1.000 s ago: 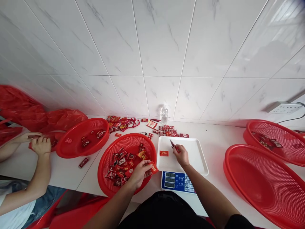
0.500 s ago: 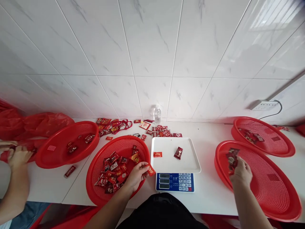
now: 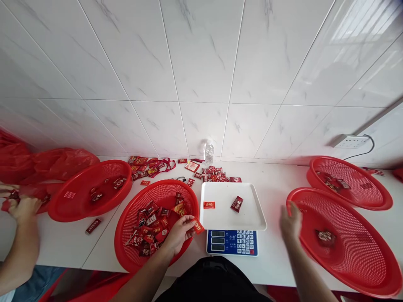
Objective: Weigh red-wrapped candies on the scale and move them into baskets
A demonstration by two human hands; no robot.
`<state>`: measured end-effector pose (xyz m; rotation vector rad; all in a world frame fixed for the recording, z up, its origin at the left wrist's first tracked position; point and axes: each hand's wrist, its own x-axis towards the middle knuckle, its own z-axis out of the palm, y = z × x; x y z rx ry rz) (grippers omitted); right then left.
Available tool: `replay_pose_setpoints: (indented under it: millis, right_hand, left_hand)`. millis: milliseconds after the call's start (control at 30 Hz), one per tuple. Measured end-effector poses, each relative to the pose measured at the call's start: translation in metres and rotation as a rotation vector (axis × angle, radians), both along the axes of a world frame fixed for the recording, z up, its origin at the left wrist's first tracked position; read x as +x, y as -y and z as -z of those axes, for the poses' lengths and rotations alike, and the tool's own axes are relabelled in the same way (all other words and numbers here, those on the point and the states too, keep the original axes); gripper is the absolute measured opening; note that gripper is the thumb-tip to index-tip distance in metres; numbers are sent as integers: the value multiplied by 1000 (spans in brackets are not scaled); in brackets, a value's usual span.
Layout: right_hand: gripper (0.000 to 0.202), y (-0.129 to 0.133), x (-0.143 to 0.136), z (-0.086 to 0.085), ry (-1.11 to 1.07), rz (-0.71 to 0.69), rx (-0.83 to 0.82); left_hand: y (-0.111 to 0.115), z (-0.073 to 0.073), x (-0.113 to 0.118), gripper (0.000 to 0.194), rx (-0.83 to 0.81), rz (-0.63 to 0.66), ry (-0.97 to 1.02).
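Observation:
My left hand pinches a small red snack packet between the basket and the scale. Below that hand, a red mesh basket holds a heap of red and dark wrapped snacks. On the white tray of the digital scale lie a small red packet and a dark red packet, apart from each other. Smeared by motion, my right hand is at the left rim of the front right basket. A few dark packets lie inside that basket.
Another red basket stands behind on the right, and one on the left. A water bottle and loose packets line the wall. At far left, a co-worker's hands handle red packets beside red bags.
My right hand has released its dark packets into the front right basket and moved left toward the scale. My left hand stays nearly still with its red packet.

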<state>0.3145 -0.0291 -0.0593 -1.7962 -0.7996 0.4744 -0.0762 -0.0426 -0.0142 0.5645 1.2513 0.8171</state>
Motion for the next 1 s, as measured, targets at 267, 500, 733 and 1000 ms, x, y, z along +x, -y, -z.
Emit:
replay_pose_setpoints:
  millis: [267,500,733,1000]
  right_hand:
    - [49,-41,-174,31,247,-667,-101]
    - [30,-42,-210,16,687,-1043,-172]
    - [23,-29,-173,15,421,-900,-27]
    - [36,10,-5,3,-57,-47,40]
  left_hand:
    - [10,2,-11,36,7,-80,-1]
    - [23,2,-23,32,19,-125,-28]
    - [25,8,-24,34,-6,-141,-33]
    - [11,25,-47,30,63,-99,-249]
